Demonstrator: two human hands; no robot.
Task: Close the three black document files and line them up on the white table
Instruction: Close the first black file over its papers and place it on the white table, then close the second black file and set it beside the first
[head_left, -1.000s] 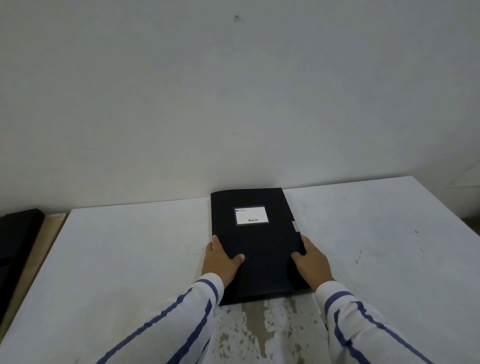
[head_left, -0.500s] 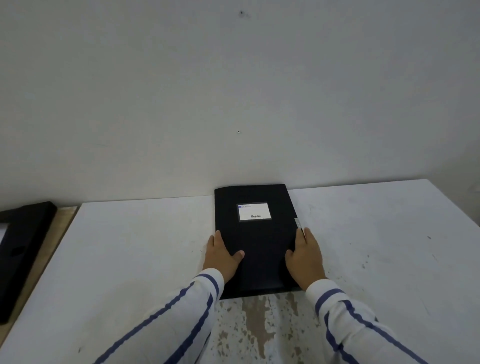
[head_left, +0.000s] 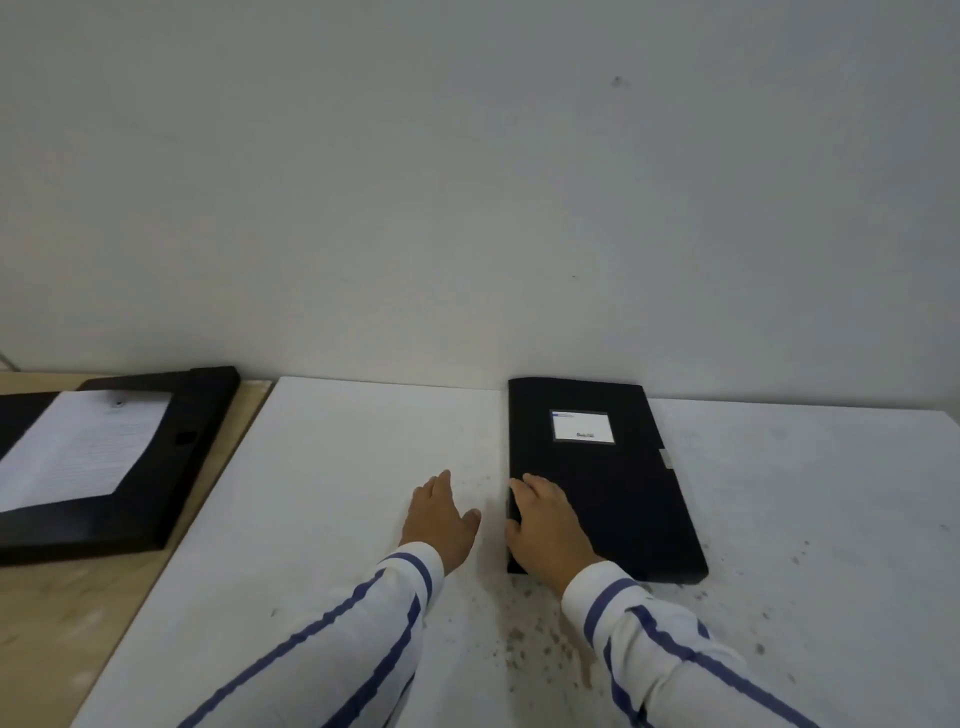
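Observation:
A closed black document file (head_left: 618, 483) with a white label lies flat on the white table (head_left: 322, 467), its far end against the wall. My right hand (head_left: 545, 525) rests on the file's near left corner, fingers spread over the cover and edge. My left hand (head_left: 441, 519) lies flat and open on the bare table just left of the file, not touching it. An open black file (head_left: 171, 467) with a printed sheet (head_left: 78, 447) inside sits at the far left on a wooden surface.
The wooden surface (head_left: 67, 613) adjoins the white table on the left. A plain wall runs along the back. The table's near middle has worn, speckled patches (head_left: 535, 639).
My view has turned left, bringing the open file into sight. My left hand has come off the closed file onto the table; my right hand has shifted from its right edge to its left corner.

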